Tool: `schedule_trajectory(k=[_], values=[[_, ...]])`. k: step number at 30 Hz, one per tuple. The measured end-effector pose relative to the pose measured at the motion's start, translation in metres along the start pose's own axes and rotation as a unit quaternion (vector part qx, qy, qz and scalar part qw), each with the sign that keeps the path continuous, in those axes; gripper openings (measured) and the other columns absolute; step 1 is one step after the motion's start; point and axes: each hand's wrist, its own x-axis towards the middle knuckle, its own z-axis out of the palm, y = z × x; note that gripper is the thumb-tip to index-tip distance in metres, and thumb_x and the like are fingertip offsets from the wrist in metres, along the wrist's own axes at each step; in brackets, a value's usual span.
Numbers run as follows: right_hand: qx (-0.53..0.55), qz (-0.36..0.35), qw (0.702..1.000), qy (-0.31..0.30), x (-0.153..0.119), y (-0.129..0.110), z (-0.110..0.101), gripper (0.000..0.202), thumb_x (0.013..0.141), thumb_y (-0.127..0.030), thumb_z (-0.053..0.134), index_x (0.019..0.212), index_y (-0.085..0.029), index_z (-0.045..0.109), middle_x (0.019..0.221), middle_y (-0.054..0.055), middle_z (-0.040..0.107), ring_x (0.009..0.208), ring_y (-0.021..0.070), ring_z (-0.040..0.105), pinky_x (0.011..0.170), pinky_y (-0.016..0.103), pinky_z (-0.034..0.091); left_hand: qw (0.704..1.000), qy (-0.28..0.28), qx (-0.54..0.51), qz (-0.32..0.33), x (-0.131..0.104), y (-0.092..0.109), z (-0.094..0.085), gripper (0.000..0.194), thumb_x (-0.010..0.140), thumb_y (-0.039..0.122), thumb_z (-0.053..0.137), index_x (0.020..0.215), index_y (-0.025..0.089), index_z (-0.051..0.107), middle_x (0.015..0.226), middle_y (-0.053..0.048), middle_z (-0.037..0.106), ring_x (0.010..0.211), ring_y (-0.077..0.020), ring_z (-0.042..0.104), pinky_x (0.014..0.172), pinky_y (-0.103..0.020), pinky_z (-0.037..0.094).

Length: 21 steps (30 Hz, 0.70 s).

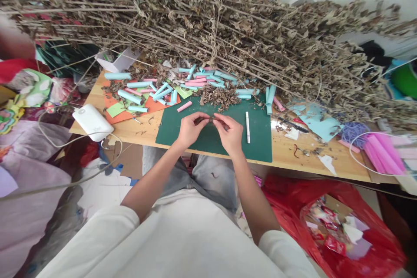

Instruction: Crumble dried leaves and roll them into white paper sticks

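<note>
My left hand [193, 129] and my right hand [229, 131] meet fingertip to fingertip over the green cutting mat [172, 124]. Both pinch a small brown bit of dried leaf [211, 119] between them; its exact shape is too small to make out. Just beyond my fingers lies a heap of crumbled dried leaves [220, 97]. To the right of my right hand a white marker-like stick [248, 127] rests on the mat. A short pink paper roll [184, 106] lies at the mat's far left.
Blue and pink paper rolls [161, 91] are strewn along the wooden table [148, 132]. Dried stalks [195, 17] fill the back. A white power bank [93, 122] with a cable lies left. A dark pen [295, 125] lies right; a red plastic bag [286, 195] of scraps hangs below.
</note>
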Motion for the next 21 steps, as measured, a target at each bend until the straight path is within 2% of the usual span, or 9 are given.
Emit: schedule_trajectory(k=[3, 7, 10, 15, 18, 21], values=[[-0.030, -0.008, 0.999, -0.013, 0.001, -0.001, 0.001, 0.019, 0.087, -0.036, 0.061, 0.093, -0.024, 0.075, 0.091, 0.004, 0.073, 0.078, 0.0176, 0.068, 0.074, 0.032, 0.058, 1.000, -0.014, -0.003, 0.011, -0.002, 0.001, -0.001, 0.023, 0.082, 0.034, 0.067, 0.097, 0.017, 0.072, 0.093, -0.005, 0.073, 0.082, -0.0167, 0.067, 0.078, -0.029, 0.054], [0.005, 0.011, 1.000, 0.015, -0.001, 0.001, 0.007, 0.019, 0.086, -0.037, 0.062, 0.089, -0.023, 0.075, 0.086, 0.004, 0.071, 0.071, 0.0163, 0.067, 0.070, 0.032, 0.058, 0.999, -0.032, 0.006, 0.031, -0.004, 0.001, -0.001, 0.027, 0.084, 0.034, 0.067, 0.105, 0.019, 0.073, 0.101, -0.008, 0.073, 0.089, -0.0186, 0.068, 0.081, -0.030, 0.053], [0.035, 0.016, 0.999, 0.032, -0.002, 0.004, 0.011, 0.019, 0.084, -0.038, 0.065, 0.087, -0.023, 0.076, 0.086, 0.003, 0.071, 0.071, 0.0160, 0.066, 0.069, 0.032, 0.057, 0.998, -0.027, 0.030, 0.039, -0.005, -0.002, -0.001, 0.022, 0.084, 0.034, 0.067, 0.098, 0.019, 0.076, 0.095, -0.007, 0.074, 0.085, -0.0189, 0.068, 0.080, -0.031, 0.052], [0.061, 0.028, 0.998, 0.020, -0.003, 0.007, 0.012, 0.020, 0.084, -0.039, 0.065, 0.093, -0.024, 0.076, 0.090, 0.004, 0.071, 0.071, 0.0159, 0.066, 0.071, 0.033, 0.059, 0.997, -0.013, 0.065, 0.046, -0.003, -0.002, -0.002, 0.022, 0.087, 0.037, 0.063, 0.092, 0.019, 0.075, 0.090, -0.005, 0.074, 0.081, -0.0180, 0.067, 0.076, -0.030, 0.052], [0.012, 0.022, 0.999, 0.021, -0.003, 0.007, 0.010, 0.021, 0.085, -0.038, 0.063, 0.092, -0.023, 0.075, 0.089, 0.004, 0.071, 0.073, 0.0172, 0.068, 0.071, 0.033, 0.059, 0.991, -0.016, 0.105, 0.081, -0.003, 0.003, -0.003, 0.021, 0.089, 0.036, 0.060, 0.091, 0.020, 0.074, 0.089, -0.005, 0.073, 0.080, -0.0171, 0.066, 0.076, -0.029, 0.051], [-0.068, -0.018, 0.997, 0.009, -0.003, 0.005, 0.008, 0.021, 0.088, -0.037, 0.059, 0.092, -0.023, 0.074, 0.092, 0.005, 0.072, 0.078, 0.0179, 0.068, 0.073, 0.033, 0.058, 0.981, -0.025, 0.149, 0.122, -0.002, 0.006, -0.004, 0.019, 0.091, 0.032, 0.058, 0.091, 0.020, 0.072, 0.089, -0.005, 0.071, 0.081, -0.0171, 0.065, 0.076, -0.029, 0.051]])
